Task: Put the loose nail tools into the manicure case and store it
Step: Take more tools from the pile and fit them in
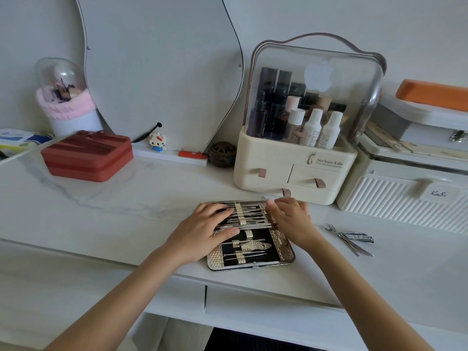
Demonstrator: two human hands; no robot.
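**Open manicure case under 2 hands, loose tools off to the right**

The manicure case (249,236) lies open and flat on the white marble-look tabletop (114,216), close to the front edge above a drawer front (266,304). Its far half is full of metal implements in loops; the near half holds a few more. The left hand (202,235) rests palm-down on the case's left side, fingers spread over the tools and thumb on the hinge line, pressing rather than gripping. The right hand (291,219) lies over the right end of the far half, fingers curled toward the tools; whether it pinches anything I cannot tell.

The loose nail tools (350,239) sit in a small crossed pile to the right of the case, apart from it, on bare tabletop.

Just behind the case stands a cream cosmetics organizer (296,171) with a clear dome and 3 drawers, its lowest drawer pull near the right fingertips. A white ribbed box (405,198) crowds the right rear. A red zip case (87,158) sits far left, with open surface between it and the hands.
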